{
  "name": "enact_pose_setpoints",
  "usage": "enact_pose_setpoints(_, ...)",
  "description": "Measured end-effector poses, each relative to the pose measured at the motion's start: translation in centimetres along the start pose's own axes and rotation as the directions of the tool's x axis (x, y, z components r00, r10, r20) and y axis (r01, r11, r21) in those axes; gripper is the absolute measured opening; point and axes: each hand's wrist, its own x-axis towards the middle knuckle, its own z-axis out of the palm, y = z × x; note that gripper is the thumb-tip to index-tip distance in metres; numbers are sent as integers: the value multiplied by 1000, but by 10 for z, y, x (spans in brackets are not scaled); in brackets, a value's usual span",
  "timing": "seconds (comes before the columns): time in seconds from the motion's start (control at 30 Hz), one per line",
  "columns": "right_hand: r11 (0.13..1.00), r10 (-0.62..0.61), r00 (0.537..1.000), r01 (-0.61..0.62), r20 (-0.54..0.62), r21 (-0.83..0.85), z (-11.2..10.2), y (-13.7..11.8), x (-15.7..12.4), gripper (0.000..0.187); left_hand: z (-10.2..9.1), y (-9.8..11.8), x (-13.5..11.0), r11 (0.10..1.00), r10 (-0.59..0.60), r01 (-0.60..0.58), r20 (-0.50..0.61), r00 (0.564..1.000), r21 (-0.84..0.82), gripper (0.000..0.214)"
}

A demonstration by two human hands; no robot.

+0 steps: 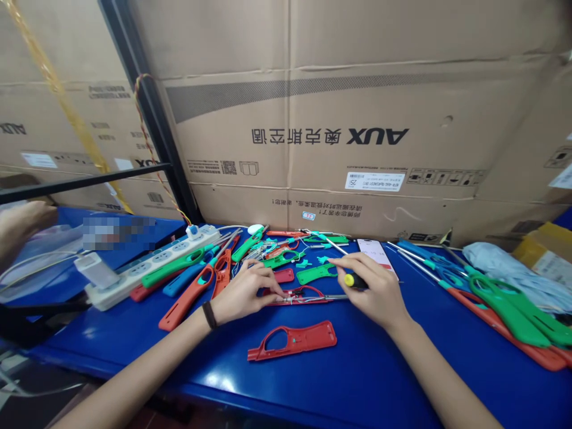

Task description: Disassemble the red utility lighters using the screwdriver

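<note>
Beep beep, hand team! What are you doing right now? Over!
Left hand on red plastic handle with metal rod. Right hand gripping yellow-capped screwdriver. Loose red handle half just in front.

Bright light seems to fall from above, leaving white glare on the blue surface [218, 381] and soft shadows under the left hand [243, 292] and right hand [370, 289], while the cardboard cartons [357, 119] bow toward the frame's edges and a pixelated patch [118, 232] obscures one spot.

The left hand [245, 292] presses down with fingers stretched forward — the right hand [373, 289] curls tightly, just beside it.
</note>
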Motion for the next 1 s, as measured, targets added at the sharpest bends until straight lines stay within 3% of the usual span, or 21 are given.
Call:
enact_pose_setpoints(0.27,997,19,995,-11,96,-82,-13,5,-31,27,-3,34,-24,995,87,-82,82,993,-59,29)
enact_pose_setpoints(0.33,997,16,992,-6,125,-82,-10,7,-35,27,-4,25,-26,999,50,-50,35,998,4,25)
enact_pose_setpoints(0.43,997,33,989,-23,141,-71,-7,8,-38,25,-9,-2,-23,981,-41,65,-135,990,180,16)
enact_pose_setpoints(0.47,997,43,988,-34,146,-64,-6,8,-38,25,-12,-12,-21,967,-62,96,-146,987,234,16)
enact_pose_setpoints(0.6,997,83,976,-80,201,-24,-6,9,-42,26,-18,-37,-19,924,-59,86,-81,995,374,21)
enact_pose_setpoints(0.73,992,126,969,-126,214,-14,-5,11,-43,25,-17,-44,-18,901,60,-46,-19,998,431,16)
enact_pose_setpoints(0.87,991,130,969,-130,210,-15,-4,11,-43,25,-28,-42,-16,928,70,-56,-22,997,367,10)
enact_pose_setpoints(1.0,992,129,966,-128,222,-18,-4,12,-43,25,-59,-34,-13,993,-53,55,-21,998,107,24)
